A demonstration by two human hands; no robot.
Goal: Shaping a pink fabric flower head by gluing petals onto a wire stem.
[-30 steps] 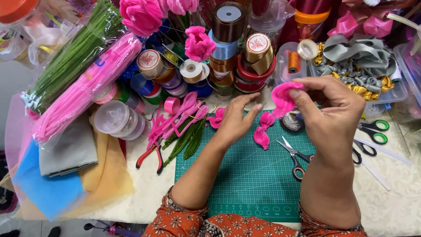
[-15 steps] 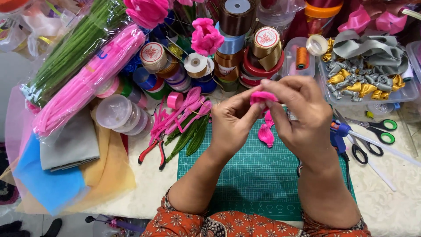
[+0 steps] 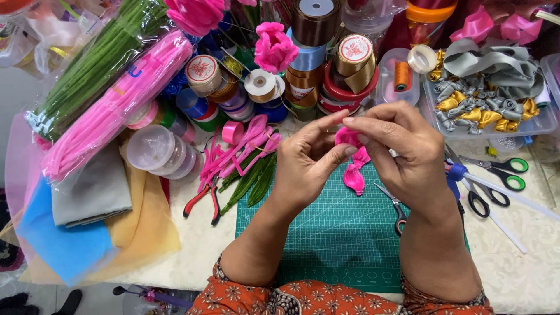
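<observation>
Above a green cutting mat (image 3: 326,233), a pink ribbon piece (image 3: 352,169) is pinched between the left hand (image 3: 307,166) and the right hand (image 3: 402,154), both closed on it. Beside the mat, red-handled pliers (image 3: 201,201) are laid, and small scissors (image 3: 392,204) rest on it.

Cream lace-patterned tabletop (image 3: 525,274) under even bright light, dark floor (image 3: 35,297) at lower left
</observation>
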